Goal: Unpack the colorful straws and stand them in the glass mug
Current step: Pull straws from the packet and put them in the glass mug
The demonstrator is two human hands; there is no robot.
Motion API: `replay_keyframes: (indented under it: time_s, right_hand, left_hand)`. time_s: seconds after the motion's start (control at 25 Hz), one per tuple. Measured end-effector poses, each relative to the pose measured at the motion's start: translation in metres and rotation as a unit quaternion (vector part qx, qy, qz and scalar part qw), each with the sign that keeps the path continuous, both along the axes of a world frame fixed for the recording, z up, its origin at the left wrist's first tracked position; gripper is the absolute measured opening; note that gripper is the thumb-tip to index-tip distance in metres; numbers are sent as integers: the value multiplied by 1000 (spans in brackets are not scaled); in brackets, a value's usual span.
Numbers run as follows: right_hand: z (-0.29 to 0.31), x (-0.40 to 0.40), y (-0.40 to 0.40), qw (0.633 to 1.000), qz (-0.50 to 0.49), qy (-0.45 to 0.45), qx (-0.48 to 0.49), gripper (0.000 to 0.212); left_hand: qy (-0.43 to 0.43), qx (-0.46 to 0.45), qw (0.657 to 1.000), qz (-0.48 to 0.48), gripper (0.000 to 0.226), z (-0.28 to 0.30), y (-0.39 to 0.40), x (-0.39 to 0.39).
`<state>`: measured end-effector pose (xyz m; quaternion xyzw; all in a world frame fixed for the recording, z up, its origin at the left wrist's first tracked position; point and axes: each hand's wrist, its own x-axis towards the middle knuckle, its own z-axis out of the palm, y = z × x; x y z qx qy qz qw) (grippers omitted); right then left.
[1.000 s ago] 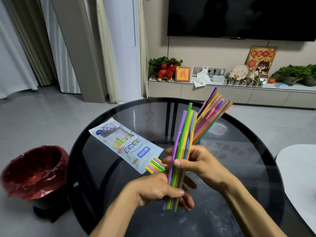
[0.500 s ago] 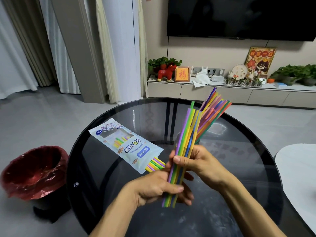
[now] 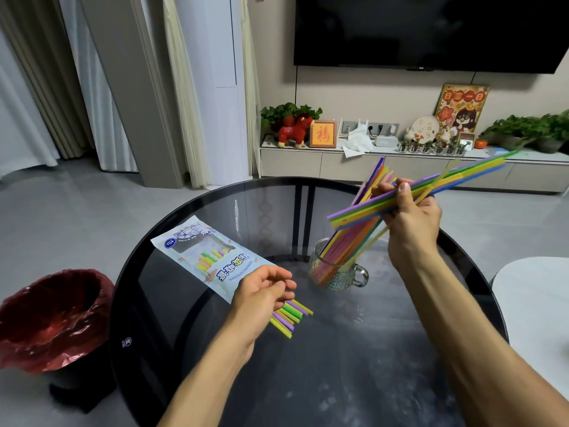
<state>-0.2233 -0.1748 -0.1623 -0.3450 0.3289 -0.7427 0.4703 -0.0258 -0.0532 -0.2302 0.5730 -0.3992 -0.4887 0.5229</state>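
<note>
Your right hand (image 3: 411,217) grips a bundle of straws (image 3: 418,192), tilted near-horizontal above the glass mug (image 3: 337,272), which stands mid-worktop already holding straws. Your left hand (image 3: 261,297) hovers loosely open, empty, over the straw packet (image 3: 209,257) toward the worktop's (image 3: 354,365) left edge. Packet lettering is illegible; green, yellow and purple tips protrude. Red-lined bin (image 3: 52,318) sits on the floor, left.

Readable marks, right now
Straw packet (image 3: 212,260) shows "40" in its blue badge; the orange frame (image 3: 322,134) carries "福".
</note>
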Motion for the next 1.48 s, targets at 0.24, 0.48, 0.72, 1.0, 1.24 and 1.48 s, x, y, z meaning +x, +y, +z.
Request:
replay_keyframes:
  time_s: [0.24,0.48,0.72,1.0,1.24,1.48]
  right_hand:
    - [21,19,-4,994,-12,-81,-67,14]
    - [-24,24,13,983,30,181,22,15]
    - [-18,20,13,963,4,268,30,22]
    - [-29,9,9,934,-92,340,61,20]
    - [-33,11,7,860,-11,499,106,14]
    - [-37,-11,17,815,-88,558,128,39]
  left_hand:
    - [-3,-3,1000,-3,19,0,-2,1]
    - [-10,2,1000,-3,17,2,-1,1]
    - [-20,8,1000,-2,18,2,2,4]
    - [-24,16,1000,-8,16,4,3,1]
    - [-34,21,999,-10,14,3,4,2]
    - [-56,5,998,2,14,1,0,3]
